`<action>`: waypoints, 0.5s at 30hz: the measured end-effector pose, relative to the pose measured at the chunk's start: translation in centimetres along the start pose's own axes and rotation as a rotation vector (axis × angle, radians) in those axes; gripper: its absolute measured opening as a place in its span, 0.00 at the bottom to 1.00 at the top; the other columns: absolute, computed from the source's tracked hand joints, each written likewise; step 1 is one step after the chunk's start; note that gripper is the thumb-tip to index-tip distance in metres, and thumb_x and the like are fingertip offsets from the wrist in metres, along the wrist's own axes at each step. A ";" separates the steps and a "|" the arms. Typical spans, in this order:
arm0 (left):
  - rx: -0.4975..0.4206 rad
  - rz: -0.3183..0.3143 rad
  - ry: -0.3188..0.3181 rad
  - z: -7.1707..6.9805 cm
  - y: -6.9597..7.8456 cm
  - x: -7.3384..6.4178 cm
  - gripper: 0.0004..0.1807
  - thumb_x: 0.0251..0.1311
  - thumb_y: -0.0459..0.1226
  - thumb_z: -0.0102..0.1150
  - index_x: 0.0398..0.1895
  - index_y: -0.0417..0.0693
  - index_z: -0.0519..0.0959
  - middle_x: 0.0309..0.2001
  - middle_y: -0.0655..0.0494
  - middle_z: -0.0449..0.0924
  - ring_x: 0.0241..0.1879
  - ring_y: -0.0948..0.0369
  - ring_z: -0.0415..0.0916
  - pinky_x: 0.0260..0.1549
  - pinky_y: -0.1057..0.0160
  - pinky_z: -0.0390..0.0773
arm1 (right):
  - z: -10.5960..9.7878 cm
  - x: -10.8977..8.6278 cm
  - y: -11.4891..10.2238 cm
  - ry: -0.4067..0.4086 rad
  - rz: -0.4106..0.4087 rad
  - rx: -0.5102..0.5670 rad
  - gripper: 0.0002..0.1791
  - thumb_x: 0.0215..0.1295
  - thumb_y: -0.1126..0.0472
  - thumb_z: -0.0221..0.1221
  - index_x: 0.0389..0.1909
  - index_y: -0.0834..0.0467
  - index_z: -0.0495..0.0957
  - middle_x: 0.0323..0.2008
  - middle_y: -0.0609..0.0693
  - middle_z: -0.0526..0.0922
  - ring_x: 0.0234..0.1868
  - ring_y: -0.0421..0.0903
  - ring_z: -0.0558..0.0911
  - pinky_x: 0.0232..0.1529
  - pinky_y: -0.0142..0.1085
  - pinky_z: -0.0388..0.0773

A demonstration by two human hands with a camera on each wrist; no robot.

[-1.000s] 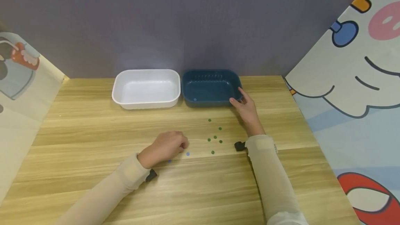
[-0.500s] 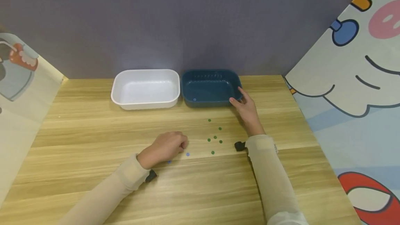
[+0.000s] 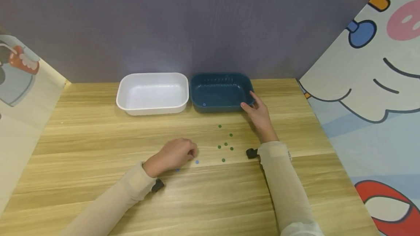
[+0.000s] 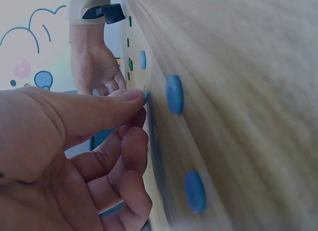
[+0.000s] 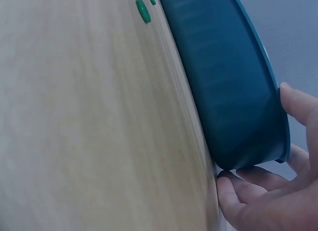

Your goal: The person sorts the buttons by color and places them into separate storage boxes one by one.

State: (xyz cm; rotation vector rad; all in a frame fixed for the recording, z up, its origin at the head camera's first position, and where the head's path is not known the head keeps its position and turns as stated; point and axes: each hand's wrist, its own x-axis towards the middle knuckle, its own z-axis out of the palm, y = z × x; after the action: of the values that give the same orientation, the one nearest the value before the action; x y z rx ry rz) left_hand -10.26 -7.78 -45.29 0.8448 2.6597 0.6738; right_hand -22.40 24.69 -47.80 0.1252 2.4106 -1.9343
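In the left wrist view, the thumb and index fingertip of my left hand (image 3: 175, 154) pinch a small blue disc (image 4: 145, 97) low over the table. Other blue discs (image 4: 175, 94) lie close by on the wood, one of them just below the knuckles in the head view. My right hand (image 3: 260, 117) holds the near right corner of a dark blue plastic basin (image 3: 223, 109), its thumb at the rim and its other fingers around the lower side. A small blue disc (image 3: 204, 104) shows inside that basin.
Several green discs (image 3: 225, 144) are scattered on the wooden table (image 3: 210, 199) between the hands. A white basin (image 3: 152, 111) stands left of the dark blue one, both near the grey back wall (image 3: 210, 24). A printed panel (image 3: 377, 134) borders the right side.
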 end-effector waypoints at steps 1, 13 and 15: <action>-0.004 0.003 0.001 0.0 0.0 0.0 0.07 0.59 0.31 0.67 0.27 0.54 0.83 0.27 0.66 0.78 0.29 0.65 0.72 0.27 0.62 0.75 | 0.0 0.0 0.0 -0.001 0.001 0.003 0.43 0.67 0.55 0.67 0.79 0.45 0.56 0.79 0.58 0.48 0.76 0.60 0.57 0.72 0.48 0.61; -0.147 0.021 0.057 0.0 -1.3 0.4 0.05 0.61 0.34 0.68 0.30 0.56 0.86 0.31 0.69 0.82 0.34 0.67 0.77 0.40 0.60 0.78 | 0.0 0.1 0.1 -0.007 -0.004 0.005 0.43 0.68 0.55 0.66 0.80 0.45 0.55 0.79 0.58 0.48 0.76 0.60 0.57 0.72 0.49 0.61; -0.185 0.018 0.073 0.0 -1.5 0.5 0.04 0.61 0.35 0.69 0.32 0.54 0.87 0.32 0.67 0.84 0.36 0.66 0.79 0.43 0.58 0.79 | 0.0 -0.1 -0.2 -0.013 0.008 0.010 0.43 0.68 0.56 0.66 0.80 0.46 0.54 0.79 0.58 0.48 0.76 0.60 0.57 0.72 0.49 0.61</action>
State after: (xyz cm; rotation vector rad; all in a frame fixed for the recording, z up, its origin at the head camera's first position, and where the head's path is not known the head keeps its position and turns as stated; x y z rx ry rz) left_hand -11.37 -8.53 -46.06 0.8074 2.6041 0.9554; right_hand -22.33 24.65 -47.61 0.1225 2.3893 -1.9376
